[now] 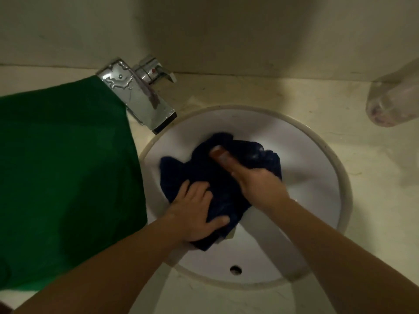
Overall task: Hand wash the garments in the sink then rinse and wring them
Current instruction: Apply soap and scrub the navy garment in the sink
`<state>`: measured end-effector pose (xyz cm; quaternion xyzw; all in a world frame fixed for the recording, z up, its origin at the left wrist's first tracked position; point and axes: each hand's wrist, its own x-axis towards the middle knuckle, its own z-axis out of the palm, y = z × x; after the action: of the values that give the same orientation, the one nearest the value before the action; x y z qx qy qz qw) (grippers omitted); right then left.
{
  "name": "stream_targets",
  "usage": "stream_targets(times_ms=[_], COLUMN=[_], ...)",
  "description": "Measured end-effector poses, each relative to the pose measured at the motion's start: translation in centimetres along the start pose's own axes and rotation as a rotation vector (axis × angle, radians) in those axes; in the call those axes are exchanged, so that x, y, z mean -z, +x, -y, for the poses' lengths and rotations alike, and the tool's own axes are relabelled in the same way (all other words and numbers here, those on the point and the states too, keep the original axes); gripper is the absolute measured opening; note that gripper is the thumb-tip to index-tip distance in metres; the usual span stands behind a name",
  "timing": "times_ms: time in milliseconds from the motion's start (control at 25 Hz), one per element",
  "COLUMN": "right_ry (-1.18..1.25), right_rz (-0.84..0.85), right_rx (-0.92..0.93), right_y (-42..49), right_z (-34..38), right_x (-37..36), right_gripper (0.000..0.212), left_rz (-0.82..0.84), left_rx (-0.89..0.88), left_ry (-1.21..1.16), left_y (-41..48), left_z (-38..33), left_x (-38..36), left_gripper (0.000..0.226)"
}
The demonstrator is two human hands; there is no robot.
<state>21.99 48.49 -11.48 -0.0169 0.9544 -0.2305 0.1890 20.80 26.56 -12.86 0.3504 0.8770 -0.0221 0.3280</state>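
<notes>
A dark navy garment (226, 177) lies bunched and wet in the round white sink (313, 159). My left hand (195, 209) grips its near lower edge, thumb curled over the cloth. My right hand (254, 180) holds the garment's middle, thumb stretched out on top and fingers hidden under the fabric. A green garment (65, 173) is spread flat on the counter to the left of the sink.
A chrome faucet (140, 94) with water drops reaches over the sink's far left rim; no water runs from it. A clear plastic bottle (392, 100) lies on the beige counter (374, 177) at the far right. The overflow hole (235, 269) sits in the near wall.
</notes>
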Motion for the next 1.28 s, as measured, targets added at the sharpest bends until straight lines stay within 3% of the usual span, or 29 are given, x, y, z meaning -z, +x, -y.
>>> stream_targets(times_ms=[80,160,200,280,360,400,560,640,720,800,880,920,1000,1080,1120,1200,1280], right_ry=[0.088,0.12,0.039,0.049,0.101,0.071,0.081,0.079,0.077,0.153,0.234,0.132,0.117,0.125,0.101,0.166,0.08], right_rz=[0.041,-0.024,-0.065,-0.136,-0.041,0.018,-0.151,-0.163,0.032,0.049,-0.132,-0.199,-0.158,-0.009,0.002,-0.099,-0.18], right_rx=[-0.093,-0.395,-0.431,-0.288,-0.042,-0.023,-0.381,-0.282,-0.105,-0.225,-0.436,-0.422,-0.273,-0.08,-0.073,-0.254,-0.356], right_y=[0.9,0.5,0.1,0.1,0.4,0.1,0.9,0.5,-0.4,-0.7,-0.1,-0.2,-0.2,-0.2,-0.2,1.0,1.1], right_z=[0.2,-2.6,-3.2,-1.7,1.7,2.3,-2.7,-0.9,2.5,0.9,-2.9,-3.4,-0.6,2.3,2.1,-1.3,-2.1], right_x=[0.3,0.9,0.7,-0.4,-2.2,-2.6,-0.6,-1.6,-2.5,-1.6,-0.7,-0.9,-1.8,-3.1,-2.6,-1.3,-1.1], right_gripper=[0.05,0.046,0.049,0.057,0.064,0.064,0.049,0.054,0.053,0.041,0.04,0.044,0.051,0.055,0.054,0.049,0.048], left_rz=[-0.195,-0.228,-0.218,-0.191,-0.216,-0.214,-0.188,-0.196,-0.202,-0.216,-0.175,-0.167,-0.174,-0.157,-0.152,-0.142,-0.138], left_rx=[0.12,0.182,0.218,0.257,0.271,0.273,0.283,0.303,0.334,0.335,0.334,0.332,0.337,0.345,0.348,0.329,0.31], left_ry=[-0.081,-0.07,-0.065,-0.068,-0.034,-0.022,0.006,0.027,0.028,0.03,0.027,0.021,0.036,0.022,0.031,0.05,0.048], left_y=[0.6,0.7,0.8,1.0,1.3,1.3,1.2,1.2,1.2,1.2,0.9,0.9,1.0,0.9,1.0,1.1,1.0], left_z=[0.9,1.5,1.5,1.5,1.5,1.7,1.4,1.3,1.2,1.1,1.0,1.0,0.8,0.8,0.8,0.8,0.8], left_x=[-0.4,-2.1,-2.5,-2.9,-3.1,-3.3,-3.5,-3.6,-3.4,-3.3,-3.1,-3.0,-2.7,-2.8,-2.8,-2.8,-2.7], left_gripper=[0.105,0.097,0.096,0.099,0.102,0.103,0.105,0.106,0.108,0.108,0.107,0.107,0.107,0.108,0.108,0.107,0.106])
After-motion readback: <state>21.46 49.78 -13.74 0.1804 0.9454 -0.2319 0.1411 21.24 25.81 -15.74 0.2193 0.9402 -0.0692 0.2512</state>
